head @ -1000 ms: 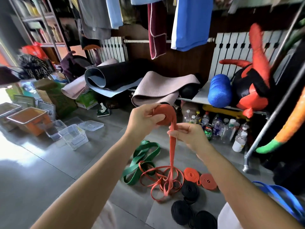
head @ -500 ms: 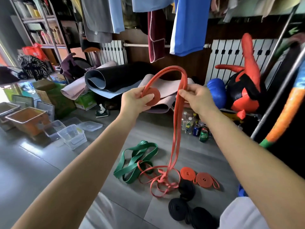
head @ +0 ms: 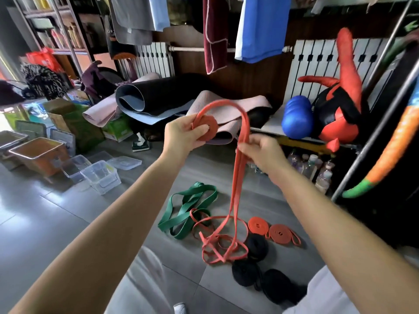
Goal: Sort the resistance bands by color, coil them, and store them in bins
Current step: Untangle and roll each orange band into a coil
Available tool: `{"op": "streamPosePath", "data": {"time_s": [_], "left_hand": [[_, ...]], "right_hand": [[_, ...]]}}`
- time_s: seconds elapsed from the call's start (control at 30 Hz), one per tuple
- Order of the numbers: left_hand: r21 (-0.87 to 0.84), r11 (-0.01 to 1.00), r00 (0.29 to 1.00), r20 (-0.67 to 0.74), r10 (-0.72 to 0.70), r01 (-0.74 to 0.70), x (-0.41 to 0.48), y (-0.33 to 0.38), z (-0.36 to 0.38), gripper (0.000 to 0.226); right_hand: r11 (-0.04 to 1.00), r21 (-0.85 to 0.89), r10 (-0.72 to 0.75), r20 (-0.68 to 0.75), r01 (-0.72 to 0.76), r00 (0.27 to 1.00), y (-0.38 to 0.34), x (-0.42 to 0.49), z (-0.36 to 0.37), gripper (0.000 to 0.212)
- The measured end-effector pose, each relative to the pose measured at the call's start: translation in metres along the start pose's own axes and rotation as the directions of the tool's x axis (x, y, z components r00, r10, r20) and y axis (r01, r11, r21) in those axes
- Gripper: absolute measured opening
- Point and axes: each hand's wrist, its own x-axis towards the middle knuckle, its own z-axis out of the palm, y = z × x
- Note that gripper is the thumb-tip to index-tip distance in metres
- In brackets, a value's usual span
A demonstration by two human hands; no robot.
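A person looks down past two bare forearms in a cluttered room. The left grip, a bare hand, holds a partly wound coil of an orange resistance band flat between thumb and fingers. From the coil the band arches up and over to the right grip, whose fingers pinch the doubled strand just below the arch. Below that hand the strand hangs to the grey tiled floor. The rest of it lies there in a loose tangle that overlaps an uncoiled green band.

Just right of the tangle lie two finished orange coils. Three black coils sit nearer the person. Well apart to the left stand clear plastic bins beside an orange bin. No band shows inside any of them.

The step in hand looks like coiling a third orange band. Sorting seems mostly done, since the colours lie grouped. The green band is not yet coiled and storing has not begun.

The next move likely calls for laying the arch onto the coil. The left hand would turn the coil while the right feeds the strand flat and untwisted. The tangle may snag the green band as it lifts.
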Motion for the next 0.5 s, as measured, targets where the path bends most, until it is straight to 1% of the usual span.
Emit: {"op": "streamPosePath", "data": {"time_s": [0.07,0.13,0.2,0.23,0.3,0.33,0.37,0.43,0.5], "left_hand": [[0.044,0.999,1.0,0.0,-0.008,0.008,-0.005,-0.011,-0.001,0.033],[0.113,0.994,0.999,0.041,-0.01,0.006,-0.013,-0.026,0.002,0.042],[0.216,0.976,0.994,0.111,-0.021,-0.004,-0.026,-0.045,0.008,0.048],[0.263,0.965,0.989,0.145,-0.038,-0.001,-0.032,-0.056,0.01,0.05],[0.311,0.95,0.978,0.191,-0.083,0.02,-0.044,-0.075,0.014,0.044],[0.332,0.943,0.971,0.217,-0.095,0.018,-0.049,-0.083,0.015,0.039],[0.356,0.935,0.964,0.248,-0.093,-0.002,-0.054,-0.089,0.016,0.035],[0.385,0.922,0.95,0.303,-0.078,-0.047,-0.063,-0.095,0.02,0.035],[0.374,0.926,0.946,0.316,-0.068,-0.059,-0.07,-0.098,0.023,0.037]], "right_hand": [[0.987,-0.126,0.103,0.058,-0.095,0.993,0.04,-0.015,0.005,0.014],[0.966,-0.215,0.17,0.122,-0.142,0.978,0.07,-0.033,0.01,0.013],[0.97,-0.17,0.199,0.155,-0.172,0.968,0.086,-0.047,0.014,0.017],[0.979,-0.099,0.192,0.169,-0.178,0.967,0.09,-0.051,0.015,0.019],[0.988,0.037,0.144,0.165,-0.152,0.976,0.092,-0.053,0.014,0.024],[0.991,0.061,0.111,0.148,-0.121,0.983,0.091,-0.054,0.012,0.027],[0.995,0.053,0.076,0.133,-0.084,0.988,0.091,-0.056,0.01,0.03],[0.999,-0.039,0.01,0.109,-0.006,0.994,0.09,-0.06,0.007,0.03],[0.996,-0.084,-0.017,0.091,0.025,0.996,0.09,-0.065,0.004,0.027]]}}
